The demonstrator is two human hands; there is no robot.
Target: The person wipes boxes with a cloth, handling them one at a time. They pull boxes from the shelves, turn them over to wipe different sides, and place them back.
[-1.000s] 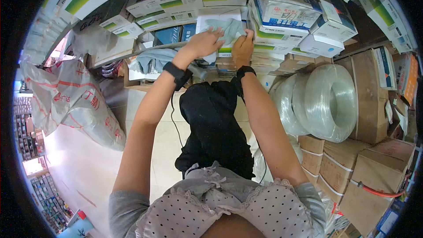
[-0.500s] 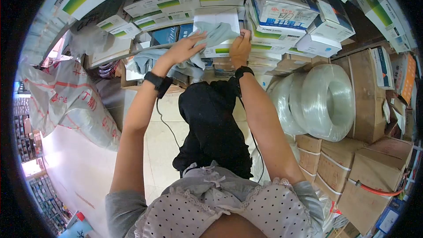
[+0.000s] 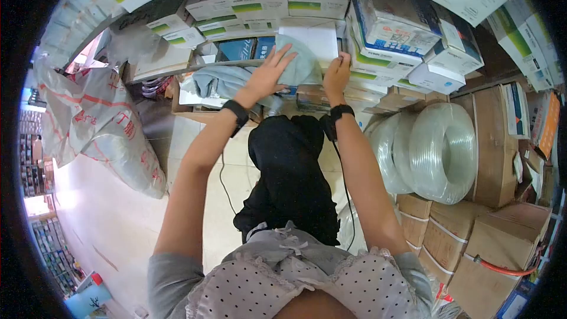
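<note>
A pale blue-green cloth [image 3: 301, 64] lies over the left part of a white box [image 3: 322, 40] at the shelf front. My left hand [image 3: 267, 77] rests on the cloth with its fingers spread. At the box's right edge is my right hand [image 3: 336, 75], its fingers closed around the box corner. More grey-blue cloth [image 3: 220, 80] lies bunched to the left, over an open carton [image 3: 198, 114]. Both wrists wear black bands with dark cables hanging from them.
Stacked white-and-green boxes [image 3: 319, 5] fill the shelf. Coils of clear tubing [image 3: 443, 147] and brown cartons [image 3: 493, 242] stand at the right. A large plastic bag [image 3: 106, 127] with red print sits on the left.
My left hand has moved with the cloth, which now hangs lower and flatter over the box's left side. The view has shifted, so the shelf sits farther right and lower.
</note>
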